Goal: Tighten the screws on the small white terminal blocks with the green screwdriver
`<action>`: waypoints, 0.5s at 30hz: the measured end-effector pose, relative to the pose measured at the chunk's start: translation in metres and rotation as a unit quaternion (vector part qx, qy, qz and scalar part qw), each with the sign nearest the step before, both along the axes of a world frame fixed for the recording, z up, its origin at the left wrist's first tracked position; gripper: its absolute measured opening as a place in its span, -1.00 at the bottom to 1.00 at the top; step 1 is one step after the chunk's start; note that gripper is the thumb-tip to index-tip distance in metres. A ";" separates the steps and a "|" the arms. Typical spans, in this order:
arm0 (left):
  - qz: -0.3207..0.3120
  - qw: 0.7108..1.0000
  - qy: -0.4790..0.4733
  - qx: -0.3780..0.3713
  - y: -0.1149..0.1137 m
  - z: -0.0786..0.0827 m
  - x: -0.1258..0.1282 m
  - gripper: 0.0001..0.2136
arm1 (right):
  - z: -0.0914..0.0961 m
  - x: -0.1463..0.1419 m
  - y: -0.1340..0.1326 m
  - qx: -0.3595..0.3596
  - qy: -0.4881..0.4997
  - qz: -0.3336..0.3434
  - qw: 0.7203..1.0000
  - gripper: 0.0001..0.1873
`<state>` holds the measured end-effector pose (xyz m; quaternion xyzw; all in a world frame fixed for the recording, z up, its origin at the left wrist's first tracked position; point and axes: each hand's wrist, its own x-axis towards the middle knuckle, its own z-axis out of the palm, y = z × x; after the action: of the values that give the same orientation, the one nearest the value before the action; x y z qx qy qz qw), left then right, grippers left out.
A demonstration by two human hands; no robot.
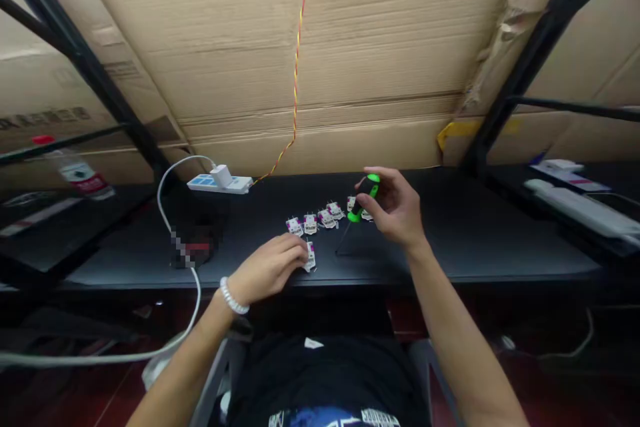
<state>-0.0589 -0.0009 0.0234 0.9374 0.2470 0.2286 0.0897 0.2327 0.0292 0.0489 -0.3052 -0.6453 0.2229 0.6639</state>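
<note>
My right hand [393, 207] is raised above the black table and is shut around a green and black screwdriver [367, 197]. Its thin dark shaft [343, 239] angles down and to the left. Just behind the screwdriver, several small white circuit modules with magenta parts [320, 219] stand in a loose row. My left hand [267, 269] lies at the table's front edge, its fingertips on one more white module [311, 257]. That module sits apart from the row and is partly hidden by my fingers.
A blue and white power strip [219, 183] with a white charger lies at the table's back left, and its white cable runs forward past the edge. A blurred dark object [193, 247] sits nearby. Cardboard lines the back wall, and black shelves flank the table.
</note>
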 end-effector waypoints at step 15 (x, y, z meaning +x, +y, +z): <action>0.014 1.000 -0.022 0.016 -0.001 -0.012 -0.005 -0.89 | -0.001 0.001 0.001 -0.001 -0.007 0.002 1.000 -0.54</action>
<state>-0.0639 -0.0023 0.0111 0.9298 0.2547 0.2544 0.0766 0.2333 0.0303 0.0476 -0.3058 -0.6502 0.2233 0.6587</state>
